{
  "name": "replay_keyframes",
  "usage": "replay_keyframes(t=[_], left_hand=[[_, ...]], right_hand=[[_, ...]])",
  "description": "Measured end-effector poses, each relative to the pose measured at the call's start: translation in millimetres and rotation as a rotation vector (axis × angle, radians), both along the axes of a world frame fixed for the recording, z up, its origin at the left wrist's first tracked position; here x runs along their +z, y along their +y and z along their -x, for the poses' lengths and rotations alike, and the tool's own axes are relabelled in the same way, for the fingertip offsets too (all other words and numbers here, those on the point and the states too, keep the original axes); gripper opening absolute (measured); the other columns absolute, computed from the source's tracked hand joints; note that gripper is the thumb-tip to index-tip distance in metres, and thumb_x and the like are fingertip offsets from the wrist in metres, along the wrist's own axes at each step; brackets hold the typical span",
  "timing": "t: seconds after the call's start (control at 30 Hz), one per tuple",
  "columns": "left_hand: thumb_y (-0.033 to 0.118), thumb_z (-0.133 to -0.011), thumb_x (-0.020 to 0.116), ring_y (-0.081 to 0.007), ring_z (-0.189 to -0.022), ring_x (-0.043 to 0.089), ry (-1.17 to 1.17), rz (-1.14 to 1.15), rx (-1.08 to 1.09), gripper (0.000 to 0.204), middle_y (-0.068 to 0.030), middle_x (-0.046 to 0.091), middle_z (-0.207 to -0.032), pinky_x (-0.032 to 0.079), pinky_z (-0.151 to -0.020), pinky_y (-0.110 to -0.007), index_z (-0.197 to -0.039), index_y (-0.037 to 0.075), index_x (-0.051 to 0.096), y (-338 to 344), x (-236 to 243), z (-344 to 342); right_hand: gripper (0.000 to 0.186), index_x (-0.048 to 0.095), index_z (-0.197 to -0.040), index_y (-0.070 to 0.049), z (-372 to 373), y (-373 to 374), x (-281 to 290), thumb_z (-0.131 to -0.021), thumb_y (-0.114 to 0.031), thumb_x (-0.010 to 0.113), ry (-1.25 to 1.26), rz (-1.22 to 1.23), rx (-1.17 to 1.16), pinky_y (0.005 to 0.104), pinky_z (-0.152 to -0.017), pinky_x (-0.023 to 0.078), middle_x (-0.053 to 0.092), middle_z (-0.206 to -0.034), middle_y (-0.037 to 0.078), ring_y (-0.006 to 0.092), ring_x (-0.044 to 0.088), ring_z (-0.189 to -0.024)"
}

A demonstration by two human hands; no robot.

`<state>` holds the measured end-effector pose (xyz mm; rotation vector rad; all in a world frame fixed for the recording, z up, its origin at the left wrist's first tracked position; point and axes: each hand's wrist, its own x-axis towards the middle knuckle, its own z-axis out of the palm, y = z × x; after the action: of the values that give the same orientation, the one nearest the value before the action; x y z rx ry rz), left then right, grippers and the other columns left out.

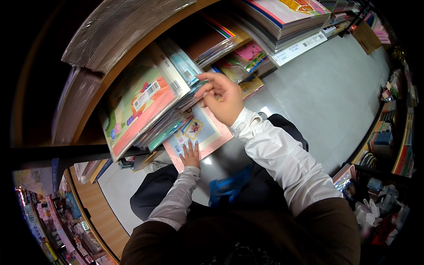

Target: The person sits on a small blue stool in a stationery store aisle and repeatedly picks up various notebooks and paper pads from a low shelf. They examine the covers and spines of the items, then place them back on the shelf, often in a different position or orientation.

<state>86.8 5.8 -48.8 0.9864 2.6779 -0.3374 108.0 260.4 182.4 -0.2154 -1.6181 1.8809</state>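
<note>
The person's left hand (191, 154) is lying flat on a thin, rectangular paper package with a pale pink border and a light blue-grey middle (211, 132). Its fingers are spreading apart, released, and are pressing on the cover near the lower edge. This package is sticking out at a slant from beneath the right side of a thick stack of thin, plastic-wrapped sheets (145, 108), over the pale grey tiled floor (327, 84). The stack's top sheet is showing green and coral artwork with a white barcode label.

The right hand (224, 98) is hovering or resting at the stack's right edge, above the far end of the pink-bordered package. Its fingers are curling inward, with the index finger reaching toward light blue, plastic-wrapped packages (179, 62); whether they are grasping an edge cannot be told.

Beyond, a brown package with rainbow-coloured edges (201, 37) is lying near the blue ones, and a tall pile with a white, pink and orange cover (296, 11) is standing farther right. Above the stack, a curved-looking wooden shelf edge (143, 39) is carrying bundles in clear, shiny plastic wrap (117, 28). A bright blue, soft-looking item (229, 184) is showing between the person's dark-trousered legs (152, 190).
</note>
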Motion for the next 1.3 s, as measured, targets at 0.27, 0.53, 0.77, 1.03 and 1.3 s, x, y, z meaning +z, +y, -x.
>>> replay_keyframes(t=[0.27,0.53,0.77,1.03,1.3], left_hand=[[0.004,-0.075,0.041,-0.0356,-0.123,0.014,-0.133,-0.115,-0.062,0.061,-0.0128,0.015,-0.135,0.017,-0.093,-0.055,-0.13,0.017,0.018,-7.4,90.8,-39.9],[-0.007,-0.067,0.043,-0.0362,-0.109,0.039,-0.153,-0.466,-0.289,0.049,-0.0186,0.04,-0.119,0.035,-0.089,-0.038,-0.115,0.002,0.039,-52.1,207.7,-58.9],[-0.007,-0.063,0.043,-0.0287,-0.099,0.049,-0.178,-0.592,-0.329,0.047,-0.0161,0.051,-0.107,0.04,-0.083,-0.034,-0.109,0.001,0.043,-65.3,268.2,-70.7],[-0.008,-0.062,0.044,-0.0308,-0.093,0.051,-0.204,-0.603,-0.299,0.047,-0.0154,0.054,-0.1,0.041,-0.079,-0.035,-0.107,0.002,0.045,-63.0,298.7,-83.3],[-0.01,-0.058,0.047,-0.0312,-0.081,0.054,-0.107,-0.661,-0.246,0.044,-0.0145,0.057,-0.091,0.044,-0.07,-0.035,-0.1,0.002,0.05,-76.3,367.4,-102.5]], right_hand=[[0.02,0.056,-0.088,0.0,-6.2,16.6,-29.6,-0.069,-0.003,0.051,-0.134,0.087,0.024,0.0229,-0.055,0.046,0.06,-0.071,0.008,0.0125,0.056,-0.06],[0.054,0.047,-0.109,-0.006,-50.9,5.3,-60.7,-0.066,-0.036,0.06,-1.143,0.088,0.291,0.0312,-0.071,0.045,0.054,-0.099,0.015,0.0228,0.056,-0.083],[0.05,0.048,-0.108,-0.005,-72.3,-28.6,-125.0,-0.069,-0.036,0.057,-0.74,0.987,0.682,0.0349,-0.078,0.042,0.053,-0.102,0.013,0.0232,0.054,-0.089],[0.034,0.052,-0.098,-0.004,-47.3,-25.3,-177.8,-0.071,-0.025,0.051,-0.645,0.992,0.802,0.0339,-0.072,0.045,0.057,-0.091,0.011,0.022,0.056,-0.077],[0.044,0.046,-0.105,-0.002,-80.4,-61.3,-70.8,-0.069,-0.027,0.047,-0.745,1.103,0.978,0.0406,-0.074,0.047,0.057,-0.095,0.013,0.0261,0.058,-0.081]])
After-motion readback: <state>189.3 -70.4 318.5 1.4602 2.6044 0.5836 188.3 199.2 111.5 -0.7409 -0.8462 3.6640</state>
